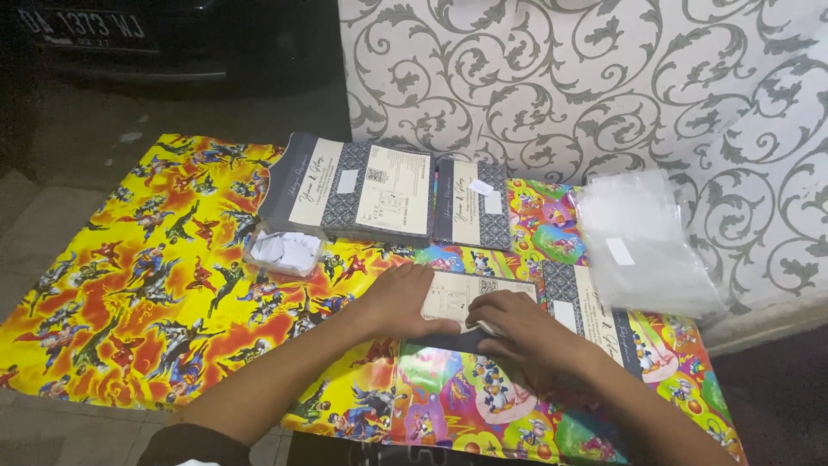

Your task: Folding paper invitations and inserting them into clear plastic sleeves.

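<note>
Cartoon-print mat (129, 285); both hands (398, 300) (516, 326) flat on card (517, 298), long axis left-right.

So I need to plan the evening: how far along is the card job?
Looks done: two stacks of folded grey-and-cream cards at the mat's far edge. In hand: the left hand and right hand press flat on one open card. Seemingly left: the clear sleeves piled at the right and the small white slips in their tray.

My left hand (398, 299) and right hand (517, 326) hide much of the cream card (457, 293); its print is too small to tell. Both elbows and the colourful mat (155, 285) run past the frame's bottom edge.
</note>
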